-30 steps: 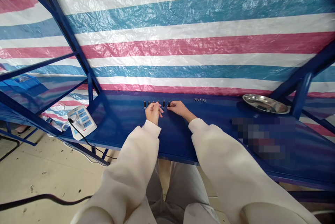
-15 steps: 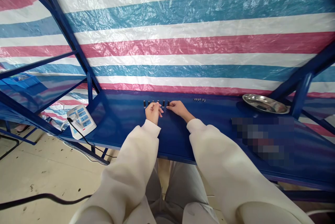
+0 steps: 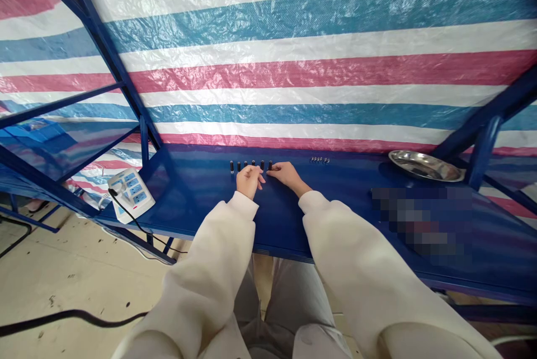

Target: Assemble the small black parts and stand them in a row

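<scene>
Several small black cylinders stand in a row across the blue tabletop, the leftmost cylinder (image 3: 231, 167) with a pale lower end. My right hand (image 3: 288, 174) pinches the rightmost black cylinder (image 3: 270, 165) low down between thumb and fingers. Just left of it, my left hand (image 3: 249, 180) is in front of the middle of the row, fingers curled together. It partly covers some cylinders, and what its fingertips hold, if anything, is too small to make out. Farther right on the table lies a group of small shiny metal pieces (image 3: 320, 160).
An oval metal tray (image 3: 423, 166) rests at the back right of the blue table (image 3: 193, 191). A blurred-out patch covers the right side. On the left edge sits a white power strip (image 3: 131, 194) with a black cord. Blue frame posts and a striped sheet (image 3: 293, 74) stand behind.
My left hand has shifted slightly to the right along the row, so more of the cylinders on its left show. My right hand stays at the rightmost cylinder.
</scene>
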The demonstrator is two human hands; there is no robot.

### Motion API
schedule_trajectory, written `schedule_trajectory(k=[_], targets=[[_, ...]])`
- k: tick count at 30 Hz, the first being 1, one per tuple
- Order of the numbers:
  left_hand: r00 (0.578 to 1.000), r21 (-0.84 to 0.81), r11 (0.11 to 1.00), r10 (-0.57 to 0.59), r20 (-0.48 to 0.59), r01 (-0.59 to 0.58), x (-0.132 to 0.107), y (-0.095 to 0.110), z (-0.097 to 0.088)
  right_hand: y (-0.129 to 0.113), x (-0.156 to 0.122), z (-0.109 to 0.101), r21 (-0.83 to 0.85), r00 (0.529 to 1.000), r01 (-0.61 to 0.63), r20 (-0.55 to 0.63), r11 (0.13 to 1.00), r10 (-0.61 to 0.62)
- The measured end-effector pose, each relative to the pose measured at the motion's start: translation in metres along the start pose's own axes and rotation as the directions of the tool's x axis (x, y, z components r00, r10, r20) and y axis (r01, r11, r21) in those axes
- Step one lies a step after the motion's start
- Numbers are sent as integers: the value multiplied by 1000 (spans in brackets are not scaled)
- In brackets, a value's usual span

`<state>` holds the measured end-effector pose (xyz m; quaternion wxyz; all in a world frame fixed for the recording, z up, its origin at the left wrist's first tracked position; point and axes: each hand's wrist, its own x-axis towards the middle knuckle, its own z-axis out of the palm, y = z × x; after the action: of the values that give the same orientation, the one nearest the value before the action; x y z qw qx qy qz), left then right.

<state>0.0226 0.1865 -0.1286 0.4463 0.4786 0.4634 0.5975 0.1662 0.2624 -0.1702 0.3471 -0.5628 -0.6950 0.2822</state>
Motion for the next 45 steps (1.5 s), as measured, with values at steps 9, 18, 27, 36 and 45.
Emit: schedule_trajectory(k=[9, 18, 27, 36, 45], targets=[[955, 581, 772, 118, 271, -260, -6, -15, 1, -7, -2, -5, -87, 999, -12, 47, 996, 16], [854, 682, 541, 147, 499, -492, 2, -26, 0, -9, -24, -21, -363, 998, 0, 61, 932, 24], [825, 700, 524, 9, 565, -485, 5, -39, -2, -12, -67, -23, -557, 992, 42, 122, 829, 32], [816, 712, 516, -42, 576, -476, 7, -36, -2, 0, -69, -18, -446, 987, 3, 144, 895, 69], [814, 689, 535, -5, 581, -489, 8, -39, -4, 5, -69, -18, -426, 990, 14, 132, 905, 47]])
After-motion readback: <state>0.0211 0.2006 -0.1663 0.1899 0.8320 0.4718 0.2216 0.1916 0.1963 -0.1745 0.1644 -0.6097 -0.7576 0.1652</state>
